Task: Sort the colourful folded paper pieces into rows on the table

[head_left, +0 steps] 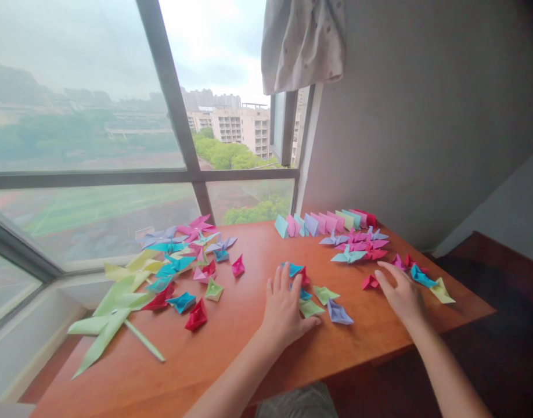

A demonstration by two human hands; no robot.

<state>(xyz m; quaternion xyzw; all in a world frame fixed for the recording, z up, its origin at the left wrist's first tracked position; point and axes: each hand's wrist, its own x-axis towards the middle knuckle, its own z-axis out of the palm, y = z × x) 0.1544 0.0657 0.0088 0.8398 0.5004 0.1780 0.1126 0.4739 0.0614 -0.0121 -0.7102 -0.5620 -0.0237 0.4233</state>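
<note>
My left hand (284, 307) lies flat on the wooden table (240, 348), fingers stretched out, beside small folded paper pieces: a blue one (293, 269), a green one (310, 307) and a lilac one (338, 313). My right hand (400, 293) rests open further right, its fingertips near a red folded piece (370, 282) and a blue piece (421, 276). Neither hand holds anything.
A row of upright folded papers (323, 222) and paper cranes (357, 244) stand at the back right. Large green paper pinwheels (114, 307) and several colourful origami pieces (183, 261) lie at the left. A window runs behind the table; a grey wall stands at the right.
</note>
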